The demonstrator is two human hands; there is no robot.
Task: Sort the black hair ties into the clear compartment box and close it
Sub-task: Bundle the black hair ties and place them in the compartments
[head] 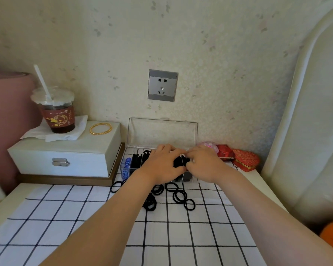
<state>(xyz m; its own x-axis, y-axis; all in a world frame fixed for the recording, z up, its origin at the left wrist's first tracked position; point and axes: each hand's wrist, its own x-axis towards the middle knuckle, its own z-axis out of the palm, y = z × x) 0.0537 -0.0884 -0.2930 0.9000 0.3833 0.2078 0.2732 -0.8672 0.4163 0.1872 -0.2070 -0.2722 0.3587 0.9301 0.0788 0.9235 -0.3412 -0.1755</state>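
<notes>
Both hands over the clear compartment box (130, 152), centre of frame, its lid (162, 132) up vs the wall. Left hand (161, 162) and right hand (204, 164) meet on a bunch of black ties (181, 162): left fingers curled over it w/ thumb under, right hand pinching it from the other side, right above the mid-right compartments. More ties already in the box (136, 160), left of the hands; loose hair ties (180, 195) scattered on the checked cloth (65, 227) just below the box front, some hidden under the forearms. Handling, my read: featherweight, soft, springy, so they'll try to pop out. Squash the bunch flat, pinch several loops at once, press down past the dividers. Box looks thin plastic and light, prob slides if shoved. Room: tight at left, where the white case (65, 150) sits beside the box; red heart box (245, 160) near on the right; wall directly behind the lid. Lower frame is open cloth, so work from there. Any loop left over a rim could stop the lid shutting.
</notes>
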